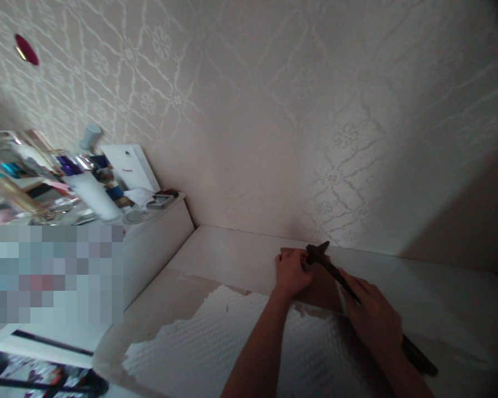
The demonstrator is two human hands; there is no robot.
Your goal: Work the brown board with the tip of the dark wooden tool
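Note:
My left hand (291,272) is closed in a pinch at the far edge of a brown board (320,287) that lies on a white surface; what it pinches is too small to name. My right hand (373,316) grips the dark handle of a hammer (340,279). The hammer's dark head sits right beside the fingertips of my left hand, at the board's far edge. A sheet of white textured paper (228,348) covers part of the surface under my forearms.
A patterned cream wall (274,110) rises just behind the surface. At the left, a white cabinet (157,232) carries several bottles, a white box (128,166) and small items. A blurred patch hides the lower left.

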